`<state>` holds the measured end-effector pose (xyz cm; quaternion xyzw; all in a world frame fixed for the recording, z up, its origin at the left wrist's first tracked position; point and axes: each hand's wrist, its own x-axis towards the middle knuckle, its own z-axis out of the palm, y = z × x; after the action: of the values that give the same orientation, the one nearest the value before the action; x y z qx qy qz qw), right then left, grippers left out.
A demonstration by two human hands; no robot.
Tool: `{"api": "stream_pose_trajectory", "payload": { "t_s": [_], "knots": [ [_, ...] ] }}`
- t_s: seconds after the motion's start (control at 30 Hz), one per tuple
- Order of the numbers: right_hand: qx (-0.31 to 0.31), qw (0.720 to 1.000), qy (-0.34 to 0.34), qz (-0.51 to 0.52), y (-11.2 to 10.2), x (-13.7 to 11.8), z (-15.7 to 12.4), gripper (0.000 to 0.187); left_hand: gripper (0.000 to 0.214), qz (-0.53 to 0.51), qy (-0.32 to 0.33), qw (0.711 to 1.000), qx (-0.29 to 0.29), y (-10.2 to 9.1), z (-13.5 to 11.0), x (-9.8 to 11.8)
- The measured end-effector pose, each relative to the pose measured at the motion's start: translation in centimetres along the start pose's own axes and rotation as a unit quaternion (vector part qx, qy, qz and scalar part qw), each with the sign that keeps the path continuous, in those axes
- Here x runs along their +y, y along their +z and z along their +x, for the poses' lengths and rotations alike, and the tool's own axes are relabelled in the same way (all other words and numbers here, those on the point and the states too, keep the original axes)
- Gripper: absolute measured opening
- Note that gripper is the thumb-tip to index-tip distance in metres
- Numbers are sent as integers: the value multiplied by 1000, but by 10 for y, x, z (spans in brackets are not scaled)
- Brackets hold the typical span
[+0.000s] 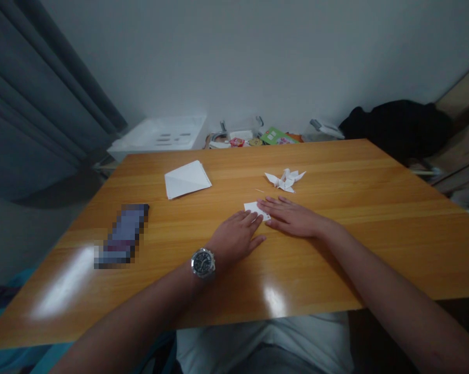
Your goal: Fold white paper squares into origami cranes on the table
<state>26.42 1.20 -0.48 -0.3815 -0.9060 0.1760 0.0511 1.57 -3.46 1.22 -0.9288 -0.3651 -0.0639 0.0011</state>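
Note:
A small piece of white paper (252,206) lies flat on the wooden table (335,259), partly covered by my fingers. My left hand (234,235), with a watch (203,262) on its wrist, rests its fingertips on the paper's near edge, fingers stretched out. From the right, my right hand (289,215) lies flat with fingers extended over the paper's right side. Just beyond the hands sit folded white paper cranes (286,179), close together. A thin sliver (259,190) lies between them and the paper.
A stack of white paper sheets (187,179) is at the far left of the table. Nearer on the left lies a pixelated phone-like object (125,234). Behind the table are a white tray-like box (160,132), a green packet (277,136) and a black cloth heap (398,127).

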Motion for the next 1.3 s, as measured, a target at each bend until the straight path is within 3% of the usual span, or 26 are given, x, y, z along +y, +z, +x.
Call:
{"api": "stream_pose_trajectory", "payload": {
  "t_s": [0.57,0.87,1.3],
  "knots": [
    [93,994,24,-54,8,4,2,70,49,20,11,999,31,0,2,0],
    [54,998,-34,-29,-3,-1,0,64,50,13,13,999,27,0,1,-1],
    [31,1000,-1,2,6,1,0,59,50,17,1,999,36,3,-1,2]
  ]
}}
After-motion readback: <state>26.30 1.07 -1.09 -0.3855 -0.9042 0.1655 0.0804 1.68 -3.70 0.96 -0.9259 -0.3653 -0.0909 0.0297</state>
